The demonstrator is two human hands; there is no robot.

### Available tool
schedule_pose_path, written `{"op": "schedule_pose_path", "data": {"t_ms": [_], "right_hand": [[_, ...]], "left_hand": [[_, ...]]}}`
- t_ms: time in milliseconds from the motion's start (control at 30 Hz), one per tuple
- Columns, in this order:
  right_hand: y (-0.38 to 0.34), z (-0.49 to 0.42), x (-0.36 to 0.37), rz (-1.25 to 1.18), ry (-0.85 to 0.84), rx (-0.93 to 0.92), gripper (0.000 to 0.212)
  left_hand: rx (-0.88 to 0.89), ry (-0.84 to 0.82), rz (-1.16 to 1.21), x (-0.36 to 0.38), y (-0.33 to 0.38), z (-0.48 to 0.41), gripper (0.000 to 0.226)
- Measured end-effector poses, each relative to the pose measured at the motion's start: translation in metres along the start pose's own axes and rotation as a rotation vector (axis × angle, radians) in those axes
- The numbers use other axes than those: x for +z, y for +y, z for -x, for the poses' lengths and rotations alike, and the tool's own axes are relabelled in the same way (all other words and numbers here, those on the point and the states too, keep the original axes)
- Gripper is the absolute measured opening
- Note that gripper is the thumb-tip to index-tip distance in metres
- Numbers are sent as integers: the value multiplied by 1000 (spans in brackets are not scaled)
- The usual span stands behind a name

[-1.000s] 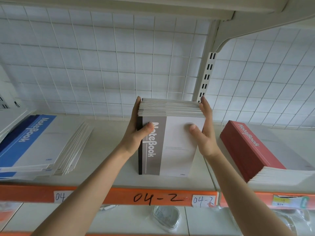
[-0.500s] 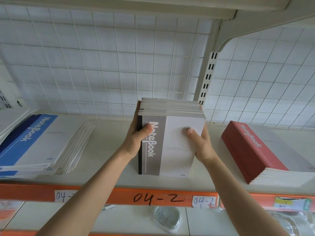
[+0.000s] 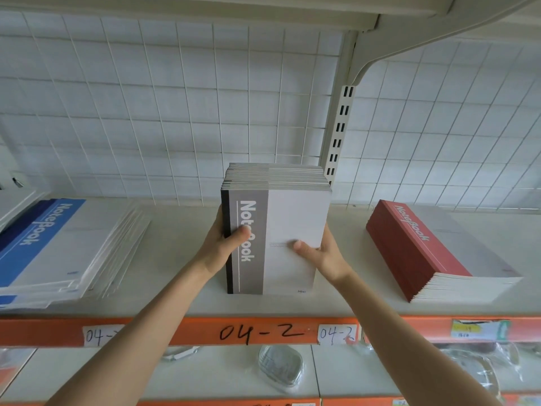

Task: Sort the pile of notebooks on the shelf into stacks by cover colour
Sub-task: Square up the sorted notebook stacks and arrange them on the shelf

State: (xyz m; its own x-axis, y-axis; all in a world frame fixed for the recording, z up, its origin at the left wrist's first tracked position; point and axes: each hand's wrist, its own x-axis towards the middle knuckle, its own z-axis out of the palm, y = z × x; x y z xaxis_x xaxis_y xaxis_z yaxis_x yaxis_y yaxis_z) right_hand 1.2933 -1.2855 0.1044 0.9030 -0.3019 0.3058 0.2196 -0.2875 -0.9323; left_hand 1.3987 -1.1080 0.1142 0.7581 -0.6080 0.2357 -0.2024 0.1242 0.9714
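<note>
1. Gripping the stack of grey notebooks (image 3: 292,218) from both sides, the person's two hands meet it at mid-height, with its front cover turned toward the onlooker.
2. Left hand (image 3: 225,247): fingers curled round the black spine edge and out of sight behind it, thumb (image 3: 241,232) pressed over the white "NoteBook" lettering.
3. Right hand (image 3: 322,253): wrapped round the open-page edge, thumb (image 3: 301,246) laid flat on the pale cover.
4. The grey stack stands at the middle of the shelf (image 3: 181,230). Whether its lower edge rests on the shelf cannot be told.
5. Blue notebooks (image 3: 44,244) lie in a slumped, fanned pile at the left end, well apart from the grey stack.
6. Red notebooks (image 3: 424,244) lie in a squared stack at the right end, well apart too.
7. The orange front rail (image 3: 181,329) is marked "04-2" by hand.
</note>
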Motion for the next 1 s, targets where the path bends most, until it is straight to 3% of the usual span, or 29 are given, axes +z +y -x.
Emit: {"op": "schedule_pose_path", "data": {"t_ms": [100,167,333,500,700,833,1000], "right_hand": [[20,8,-4,97,-50,38,86],[29,9,-8,128,-57,35,88],[28,5,-12,119,-1,64,88],[6,0,-23,-27,-2,147,63],[-8,-11,-45,-244,12,471,55],[-2,-13,-53,-342,-35,646,72],[10,-7,-59,-412,-27,772,38]], "left_hand": [[-67,-95,-125,-13,-13,4,98],[-96,-150,-197,-21,-15,4,103],[-39,-93,-271,-25,-7,-2,87],[-139,-62,-148,-9,7,-10,70],[-541,-36,-105,20,19,-24,34],[-695,-66,-89,35,9,-27,40],[-708,-90,-267,43,-4,-32,50]]}}
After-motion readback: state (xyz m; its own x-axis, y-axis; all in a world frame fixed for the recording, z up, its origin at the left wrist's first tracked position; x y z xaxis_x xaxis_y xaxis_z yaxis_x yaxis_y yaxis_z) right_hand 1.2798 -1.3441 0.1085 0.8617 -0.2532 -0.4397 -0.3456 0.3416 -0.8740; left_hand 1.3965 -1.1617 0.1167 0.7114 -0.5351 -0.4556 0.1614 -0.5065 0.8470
